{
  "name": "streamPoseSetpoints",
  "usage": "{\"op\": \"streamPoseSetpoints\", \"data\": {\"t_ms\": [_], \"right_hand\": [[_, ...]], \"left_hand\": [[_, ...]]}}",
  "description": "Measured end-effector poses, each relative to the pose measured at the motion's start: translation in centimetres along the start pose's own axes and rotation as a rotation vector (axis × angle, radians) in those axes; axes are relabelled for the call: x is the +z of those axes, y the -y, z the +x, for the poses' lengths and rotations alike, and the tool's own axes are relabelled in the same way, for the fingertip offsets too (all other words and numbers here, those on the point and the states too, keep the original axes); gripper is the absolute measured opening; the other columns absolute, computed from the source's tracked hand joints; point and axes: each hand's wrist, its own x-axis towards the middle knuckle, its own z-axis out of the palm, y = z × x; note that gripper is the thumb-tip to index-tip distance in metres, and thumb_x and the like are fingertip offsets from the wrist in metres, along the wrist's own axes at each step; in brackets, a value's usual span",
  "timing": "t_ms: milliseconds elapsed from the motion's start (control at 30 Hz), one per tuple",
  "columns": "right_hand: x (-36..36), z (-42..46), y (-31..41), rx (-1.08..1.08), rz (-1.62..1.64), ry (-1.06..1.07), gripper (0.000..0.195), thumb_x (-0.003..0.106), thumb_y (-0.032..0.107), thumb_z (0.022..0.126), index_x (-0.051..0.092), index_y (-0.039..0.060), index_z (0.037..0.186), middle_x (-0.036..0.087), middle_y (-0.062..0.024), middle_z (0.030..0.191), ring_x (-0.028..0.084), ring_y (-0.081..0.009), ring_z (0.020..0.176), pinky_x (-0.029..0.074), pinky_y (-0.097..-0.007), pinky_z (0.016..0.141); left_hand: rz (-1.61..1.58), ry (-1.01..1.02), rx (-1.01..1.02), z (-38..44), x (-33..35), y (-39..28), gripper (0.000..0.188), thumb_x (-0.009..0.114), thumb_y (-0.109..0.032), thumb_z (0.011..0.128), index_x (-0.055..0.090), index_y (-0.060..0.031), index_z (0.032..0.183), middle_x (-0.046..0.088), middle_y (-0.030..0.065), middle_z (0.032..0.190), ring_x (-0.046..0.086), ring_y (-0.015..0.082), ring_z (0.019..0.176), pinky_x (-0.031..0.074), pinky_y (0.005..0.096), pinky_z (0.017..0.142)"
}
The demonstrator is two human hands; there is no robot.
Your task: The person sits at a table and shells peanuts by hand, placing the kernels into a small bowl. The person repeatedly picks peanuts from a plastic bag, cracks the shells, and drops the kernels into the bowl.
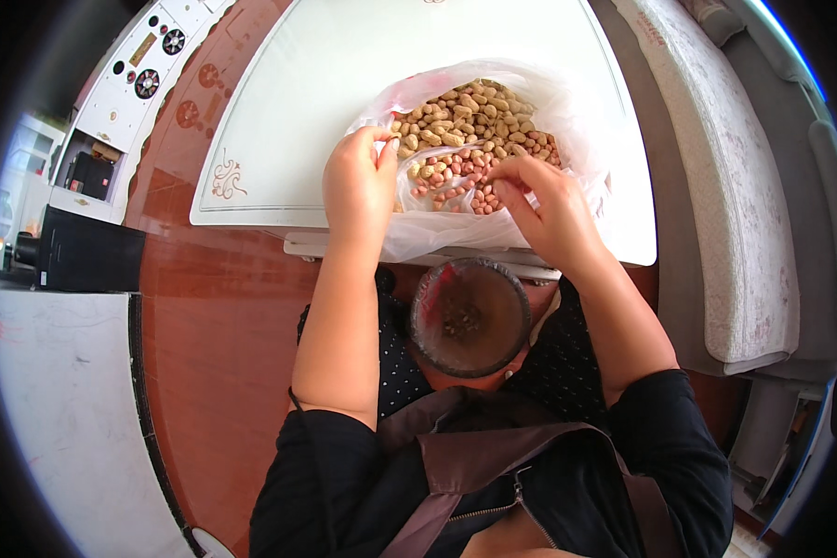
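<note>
A translucent plastic bag [565,118] lies spread on the white table, full of peanuts. Unshelled peanuts [474,111] fill its far part. Reddish shelled peanut kernels [453,167] lie nearer to me, with a fold of plastic between. My left hand [359,181] is at the bag's left edge, thumb and forefinger pinched together; whatever they may grip is too small to tell. Over the kernels at the near right, my right hand [551,202] has its thumb and fingers bent close together. Its fingertips touch or nearly touch the kernels, and I cannot tell whether they hold one.
Below the table edge, between my knees, stands a round bin [471,317] lined with plastic, with small dark bits at its bottom. A sofa with a patterned cover [746,230] runs along the right. White cabinets [111,104] and a black box [91,251] stand left on the red floor [195,363].
</note>
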Motion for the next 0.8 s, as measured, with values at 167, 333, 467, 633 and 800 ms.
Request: {"op": "streamPoseSetpoints", "data": {"t_ms": [167,333,467,633,800], "right_hand": [[-2.5,-2.1,0.7,0.057,0.090,0.294,0.009,0.062,0.003,0.087,0.062,-0.0002,0.095,0.063,-0.0107,0.079,0.063,-0.0234,0.076,0.050,-0.0325,0.070],[-3.2,-3.2,0.0,-0.064,-0.010,0.532,0.020,0.072,0.012,0.074,0.062,0.0016,0.088,0.063,-0.0149,0.081,0.062,-0.0340,0.075,0.049,-0.0417,0.066],[-3.9,-3.3,0.5,0.028,0.017,0.653,0.017,0.072,0.013,0.075,0.064,0.0019,0.084,0.063,-0.0130,0.075,0.062,-0.0333,0.073,0.049,-0.0398,0.065],[-4.4,-2.5,-0.8,0.040,0.097,0.482,0.016,0.072,0.013,0.078,0.067,0.0015,0.088,0.064,-0.0111,0.075,0.063,-0.0263,0.070,0.049,-0.0349,0.065],[-3.3,-1.4,-2.4,0.200,-0.021,0.081,0.017,0.068,0.015,0.082,0.066,0.0010,0.092,0.064,-0.0140,0.082,0.063,-0.0313,0.073,0.050,-0.0376,0.067]], "left_hand": [[-0.649,0.391,0.045,-3.7,-1.6,-3.7,0.019,0.053,-0.014,0.098,0.056,-0.0006,0.085,0.051,-0.0040,0.075,0.044,0.0038,0.068,0.039,0.0231,0.060],[-0.426,0.764,0.364,-5.6,-0.7,-5.2,0.012,0.056,-0.010,0.090,0.053,-0.0003,0.083,0.051,0.0104,0.076,0.051,0.0239,0.074,0.044,0.0346,0.069],[-0.340,0.852,0.484,-6.3,-0.4,-4.9,0.009,0.061,-0.009,0.084,0.057,-0.0014,0.086,0.056,0.0117,0.086,0.053,0.0274,0.086,0.044,0.0364,0.079],[-0.447,0.793,0.381,-6.3,-0.4,-5.3,0.019,0.064,-0.009,0.082,0.059,-0.0010,0.099,0.060,0.0120,0.093,0.056,0.0294,0.094,0.045,0.0383,0.083],[-0.498,0.824,0.236,-5.8,-0.1,-5.3,0.023,0.061,-0.006,0.087,0.061,-0.0008,0.110,0.061,0.0053,0.094,0.057,0.0135,0.087,0.046,0.0279,0.081]]}}
